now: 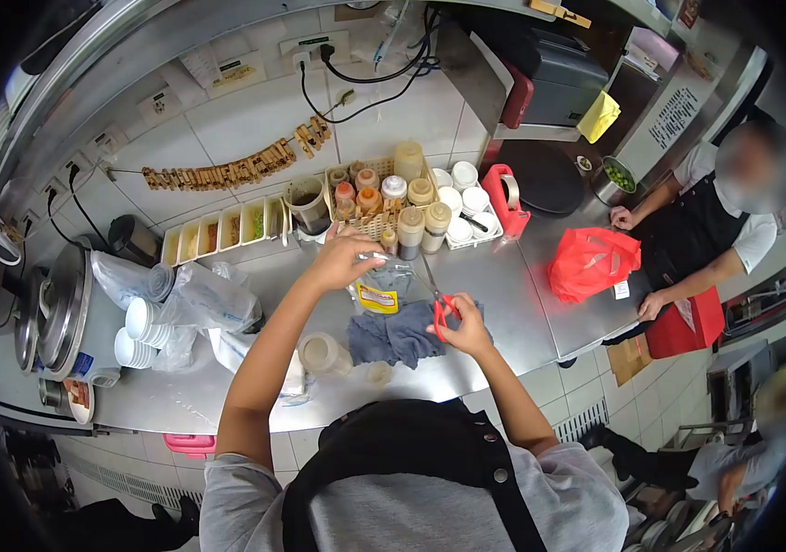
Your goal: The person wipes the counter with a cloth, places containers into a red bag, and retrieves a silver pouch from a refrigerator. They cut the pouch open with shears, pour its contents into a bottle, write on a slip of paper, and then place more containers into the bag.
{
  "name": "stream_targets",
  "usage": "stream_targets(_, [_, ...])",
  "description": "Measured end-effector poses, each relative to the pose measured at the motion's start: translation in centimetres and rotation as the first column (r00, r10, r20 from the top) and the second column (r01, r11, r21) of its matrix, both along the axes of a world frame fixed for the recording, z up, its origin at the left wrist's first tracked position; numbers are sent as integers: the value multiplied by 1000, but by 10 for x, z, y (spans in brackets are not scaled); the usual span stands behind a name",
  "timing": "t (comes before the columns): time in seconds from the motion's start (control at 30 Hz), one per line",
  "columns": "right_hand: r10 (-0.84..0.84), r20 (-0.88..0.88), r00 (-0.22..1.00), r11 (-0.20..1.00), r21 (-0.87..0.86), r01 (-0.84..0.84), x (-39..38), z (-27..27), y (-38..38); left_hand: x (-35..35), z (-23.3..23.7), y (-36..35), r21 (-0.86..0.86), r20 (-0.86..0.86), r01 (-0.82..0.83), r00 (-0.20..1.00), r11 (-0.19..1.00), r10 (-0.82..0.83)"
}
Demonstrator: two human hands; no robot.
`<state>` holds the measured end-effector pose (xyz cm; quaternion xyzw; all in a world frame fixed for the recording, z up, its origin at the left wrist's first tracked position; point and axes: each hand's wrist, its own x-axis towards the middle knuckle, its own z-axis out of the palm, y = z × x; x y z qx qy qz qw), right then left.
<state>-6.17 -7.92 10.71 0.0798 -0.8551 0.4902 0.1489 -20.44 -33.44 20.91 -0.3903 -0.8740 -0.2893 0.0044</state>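
Observation:
My left hand (347, 260) pinches the top edge of a clear plastic pouch (377, 296) with a yellow and red label. In my right hand (466, 328) is a pair of scissors (441, 313) with red handles, their blades pointing up and left toward the pouch's top. A crumpled dark blue cloth (397, 339) lies on the steel counter just below the pouch. Left of the cloth stands an open translucent jar (323, 355), and a small round cap (379, 373) lies near the counter's front edge.
Sauce bottles fill a basket (370, 198) behind my hands, with two bottles (422, 230) in front. White cups (138, 331) and plastic bags stand left. At right, a person (687, 221) stands by a red bag (593, 262). A condiment tray (227, 230) lines the wall.

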Motion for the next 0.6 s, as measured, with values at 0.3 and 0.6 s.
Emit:
stream_targets(0.3, [90, -44, 995, 984, 158, -82, -9, 24, -17, -7, -5, -10, 22, 18, 84, 996, 996, -84])
stream_targets(0.6, [107, -72, 992, 957, 278, -83, -13, 42, -22, -19, -15, -18, 123, 16, 208, 977, 970, -212])
